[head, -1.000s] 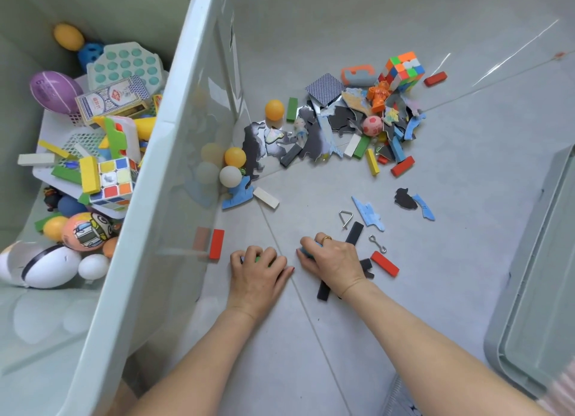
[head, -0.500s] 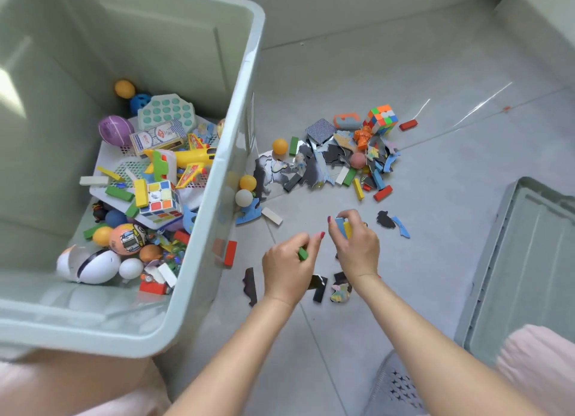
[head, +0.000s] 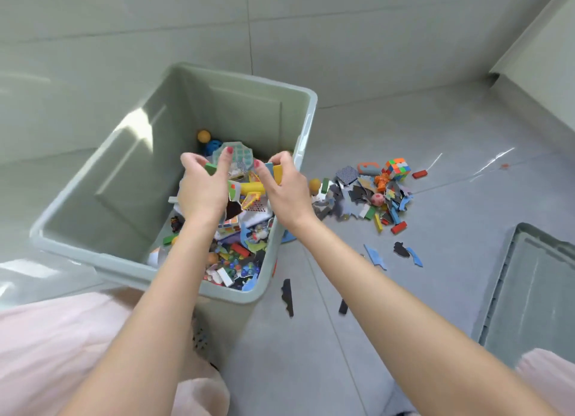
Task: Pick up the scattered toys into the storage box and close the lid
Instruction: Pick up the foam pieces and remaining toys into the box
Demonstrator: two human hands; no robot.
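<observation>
A pale green storage box [head: 99,166] stands on the floor, holding several toys in its right half. Both my hands hover over its opening. My left hand [head: 202,188] grips a green block [head: 211,168] between thumb and fingers, and dark puzzle pieces [head: 233,208] hang just below it. My right hand [head: 286,191] holds a blue and a yellow block [head: 275,171] at the fingertips. A heap of scattered toys [head: 370,194] lies on the floor right of the box, with a colourful cube [head: 396,168] at its far side. The box's lid [head: 535,291] lies at the right edge.
Loose blue and black puzzle pieces [head: 393,253] lie between the heap and the lid. Two black pieces [head: 287,296] sit on the tiles near the box's front corner. A red block [head: 419,174] lies behind the heap. Pink clothing [head: 62,347] fills the lower left.
Both hands have lifted off the floor with small pieces and swung left over the box. The view has tilted up, showing the whole box.
</observation>
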